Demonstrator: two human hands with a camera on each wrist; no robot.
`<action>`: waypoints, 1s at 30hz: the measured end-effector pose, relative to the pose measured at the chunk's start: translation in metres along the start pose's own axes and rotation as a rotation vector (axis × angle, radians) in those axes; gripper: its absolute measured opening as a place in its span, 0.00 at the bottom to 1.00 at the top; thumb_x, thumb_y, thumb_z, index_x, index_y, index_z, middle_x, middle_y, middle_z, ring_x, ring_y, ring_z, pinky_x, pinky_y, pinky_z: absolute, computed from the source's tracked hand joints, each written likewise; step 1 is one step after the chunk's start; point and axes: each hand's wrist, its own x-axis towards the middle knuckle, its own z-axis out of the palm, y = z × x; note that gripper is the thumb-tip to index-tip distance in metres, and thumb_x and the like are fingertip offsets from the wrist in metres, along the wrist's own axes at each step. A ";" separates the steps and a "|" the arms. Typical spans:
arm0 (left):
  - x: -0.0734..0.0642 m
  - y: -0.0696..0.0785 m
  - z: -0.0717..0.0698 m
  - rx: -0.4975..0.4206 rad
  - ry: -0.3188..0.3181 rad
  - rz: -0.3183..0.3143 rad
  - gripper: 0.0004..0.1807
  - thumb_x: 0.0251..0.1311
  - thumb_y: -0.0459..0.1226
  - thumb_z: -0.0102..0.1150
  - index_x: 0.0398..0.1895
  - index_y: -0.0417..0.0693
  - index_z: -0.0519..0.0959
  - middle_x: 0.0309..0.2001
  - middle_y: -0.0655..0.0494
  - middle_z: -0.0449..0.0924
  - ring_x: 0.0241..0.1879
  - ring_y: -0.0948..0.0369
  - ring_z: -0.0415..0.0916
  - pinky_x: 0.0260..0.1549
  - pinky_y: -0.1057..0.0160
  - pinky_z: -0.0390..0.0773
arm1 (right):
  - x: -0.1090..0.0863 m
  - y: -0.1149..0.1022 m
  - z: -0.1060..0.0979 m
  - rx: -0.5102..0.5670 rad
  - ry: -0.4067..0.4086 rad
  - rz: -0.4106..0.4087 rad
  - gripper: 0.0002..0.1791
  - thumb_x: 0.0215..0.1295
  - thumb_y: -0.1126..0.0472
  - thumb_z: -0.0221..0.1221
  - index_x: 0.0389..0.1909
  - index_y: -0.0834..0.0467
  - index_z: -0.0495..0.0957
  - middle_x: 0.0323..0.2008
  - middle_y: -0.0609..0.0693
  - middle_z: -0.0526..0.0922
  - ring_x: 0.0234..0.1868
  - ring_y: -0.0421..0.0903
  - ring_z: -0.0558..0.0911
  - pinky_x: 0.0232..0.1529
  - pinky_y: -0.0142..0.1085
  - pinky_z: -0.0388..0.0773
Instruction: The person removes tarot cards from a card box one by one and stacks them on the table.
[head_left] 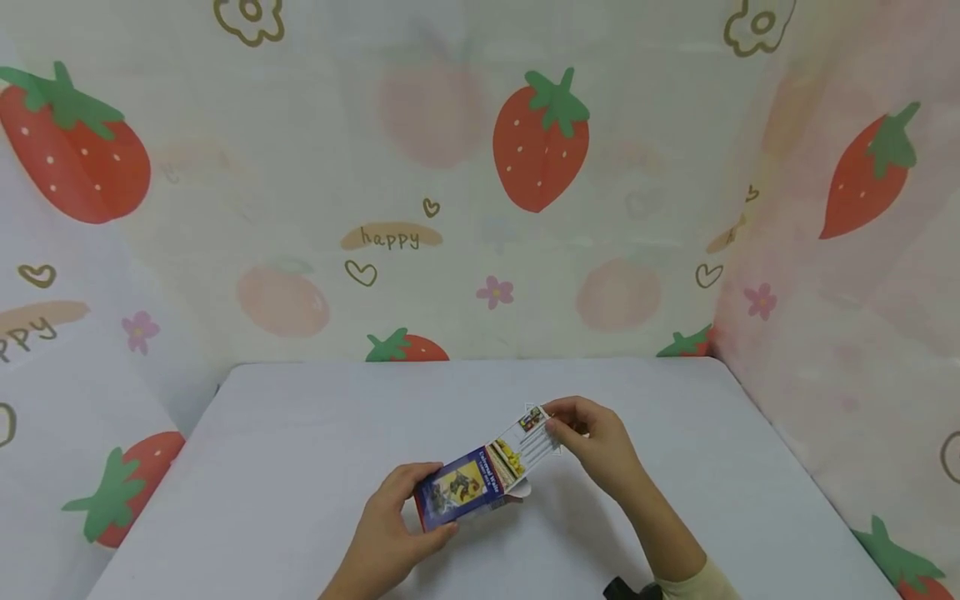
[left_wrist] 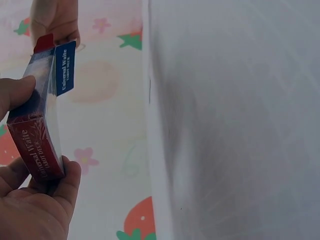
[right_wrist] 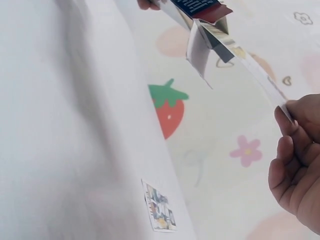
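A blue and red tarot deck box (head_left: 456, 489), tilted above the table, is gripped by my left hand (head_left: 396, 521) with fingers on one long side and thumb on the other. Its end reads "Universal Waite" in the left wrist view, where the left thumb (left_wrist: 17, 95) lies against the box (left_wrist: 35, 145). From the box's open end juts a thin white printed sheet (head_left: 521, 450) with pictures. My right hand (head_left: 600, 442) pinches the sheet's outer end between thumb and fingers. In the right wrist view the sheet (right_wrist: 262, 77) bends slightly, and a box flap (right_wrist: 199, 52) hangs open.
A white table (head_left: 300, 433) lies below the hands, with a strawberry-patterned curtain (head_left: 450, 183) behind and at both sides. A small printed card (right_wrist: 160, 207) appears near the table edge in the right wrist view. A black object (head_left: 633, 590) sits by the right sleeve.
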 end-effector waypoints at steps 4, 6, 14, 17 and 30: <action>0.000 -0.001 0.000 0.006 -0.017 -0.006 0.39 0.45 0.42 0.83 0.64 0.63 0.76 0.58 0.69 0.76 0.55 0.66 0.76 0.57 0.59 0.79 | 0.004 -0.001 -0.004 0.007 0.005 -0.016 0.09 0.70 0.60 0.65 0.48 0.54 0.85 0.37 0.50 0.85 0.36 0.47 0.80 0.33 0.30 0.78; 0.000 -0.001 0.000 -0.001 -0.020 -0.007 0.40 0.45 0.42 0.84 0.64 0.61 0.76 0.58 0.69 0.76 0.56 0.66 0.76 0.58 0.58 0.79 | 0.006 -0.002 -0.007 0.008 0.005 -0.024 0.09 0.70 0.60 0.65 0.48 0.54 0.85 0.37 0.50 0.86 0.36 0.47 0.80 0.33 0.30 0.78; 0.001 -0.002 -0.001 0.003 -0.028 -0.009 0.39 0.45 0.42 0.83 0.64 0.61 0.75 0.58 0.68 0.76 0.56 0.66 0.75 0.59 0.57 0.79 | 0.018 0.002 -0.018 0.008 0.006 -0.065 0.10 0.70 0.61 0.64 0.49 0.56 0.85 0.38 0.51 0.86 0.37 0.48 0.81 0.35 0.30 0.79; 0.001 -0.002 0.000 0.003 -0.035 -0.014 0.39 0.46 0.41 0.83 0.64 0.60 0.75 0.59 0.68 0.76 0.56 0.65 0.75 0.59 0.57 0.79 | 0.023 0.005 -0.021 -0.007 0.004 -0.082 0.10 0.70 0.61 0.64 0.49 0.56 0.85 0.38 0.50 0.86 0.37 0.48 0.81 0.34 0.30 0.79; 0.000 -0.003 0.001 0.007 -0.043 -0.008 0.40 0.45 0.40 0.83 0.65 0.59 0.75 0.59 0.68 0.76 0.55 0.65 0.75 0.59 0.55 0.79 | 0.046 0.009 -0.027 -0.061 -0.023 -0.081 0.09 0.71 0.61 0.64 0.49 0.56 0.85 0.39 0.49 0.87 0.36 0.48 0.79 0.34 0.31 0.78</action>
